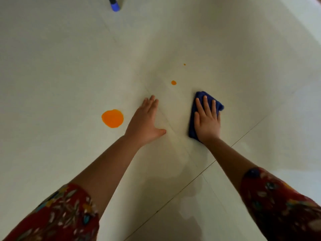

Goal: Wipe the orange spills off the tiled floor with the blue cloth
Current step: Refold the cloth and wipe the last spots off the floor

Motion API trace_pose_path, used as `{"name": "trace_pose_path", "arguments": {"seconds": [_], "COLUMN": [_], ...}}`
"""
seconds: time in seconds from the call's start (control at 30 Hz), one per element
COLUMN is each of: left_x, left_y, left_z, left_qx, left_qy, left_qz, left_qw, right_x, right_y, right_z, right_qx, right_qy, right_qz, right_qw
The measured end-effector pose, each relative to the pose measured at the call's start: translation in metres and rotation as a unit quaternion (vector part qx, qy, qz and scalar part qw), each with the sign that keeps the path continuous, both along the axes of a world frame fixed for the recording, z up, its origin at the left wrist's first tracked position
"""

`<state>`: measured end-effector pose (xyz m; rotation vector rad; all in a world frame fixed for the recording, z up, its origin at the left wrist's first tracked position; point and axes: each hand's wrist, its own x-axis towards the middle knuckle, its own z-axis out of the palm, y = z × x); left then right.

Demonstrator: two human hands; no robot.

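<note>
Both hands flat on the pale tiled floor (pixel 69 66), the right one pressing the blue cloth down.

Farthest left sits the large orange puddle (pixel 112 118), round and glossy. Just beside it the left hand (pixel 145 123) lies palm-down on bare tile, fingers together, thumb spread, holding nothing. Between the hands and a little beyond them is a small orange drop (pixel 173 82), with a tiny orange speck (pixel 184 64) farther off. The right hand (pixel 207 120) rests with fingers splayed flat on the folded blue cloth (pixel 192 117), which lies on the tile well apart from the big puddle. Red floral sleeves (pixel 57 214) cover both upper arms. A blue-tipped object (pixel 115 5) lies at the far edge.
</note>
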<state>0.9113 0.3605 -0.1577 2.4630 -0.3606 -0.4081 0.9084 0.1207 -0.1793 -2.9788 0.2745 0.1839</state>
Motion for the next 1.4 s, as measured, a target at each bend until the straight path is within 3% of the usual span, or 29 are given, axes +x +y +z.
{"name": "trace_pose_path", "arguments": {"seconds": [0.17,0.33,0.43,0.53,0.6,0.63,0.73,0.83,0.93,1.07,1.13,1.23,1.27,1.4], "left_x": [0.045,0.044,0.047,0.046,0.046,0.046,0.047,0.047,0.047,0.046,0.046,0.046,0.046,0.048], "left_y": [-0.012,-0.014,-0.015,-0.014,-0.014,-0.015,-0.014,-0.015,-0.014,-0.014,-0.013,-0.014,-0.015,-0.016], "left_z": [-0.007,-0.017,-0.017,-0.015,-0.014,-0.014,-0.014,-0.015,-0.018,-0.019,-0.020,-0.023,-0.025,-0.020], "left_qx": [0.077,0.100,0.104,0.113,0.117,0.117,0.117,0.122,0.125,0.121,0.118,0.118,0.121,0.122], "left_qy": [0.045,0.070,0.084,0.086,0.081,0.081,0.091,0.087,0.076,0.067,0.065,0.069,0.067,0.069], "left_qz": [0.002,-0.002,-0.005,-0.010,-0.010,-0.011,-0.012,-0.011,-0.002,-0.006,-0.003,-0.008,-0.007,-0.008], "left_qw": [0.996,0.992,0.991,0.990,0.990,0.990,0.989,0.989,0.989,0.990,0.991,0.991,0.990,0.990], "right_x": [-0.030,-0.013,0.065,0.109,0.087,0.071,0.069,0.138,0.192,0.137,0.107,0.140,0.159,0.159], "right_y": [-0.007,-0.069,-0.062,-0.016,0.000,-0.007,-0.047,-0.043,0.012,0.034,-0.001,-0.024,-0.014,0.064], "right_z": [-0.004,-0.001,0.002,0.002,-0.002,-0.003,-0.001,0.003,0.006,0.001,0.000,0.004,0.004,0.000], "right_qx": [0.011,0.000,0.020,0.024,0.019,0.017,0.006,0.011,0.027,0.012,0.025,0.025,0.022,0.020], "right_qy": [-0.010,-0.003,-0.005,-0.006,-0.013,-0.018,-0.017,-0.015,-0.009,-0.010,-0.023,-0.009,-0.012,-0.020], "right_qz": [0.097,-0.183,-0.253,-0.108,0.045,0.074,-0.047,-0.127,-0.053,0.233,0.201,-0.011,-0.030,0.155], "right_qw": [0.995,0.983,0.967,0.994,0.999,0.997,0.999,0.992,0.998,0.972,0.979,1.000,0.999,0.988]}}
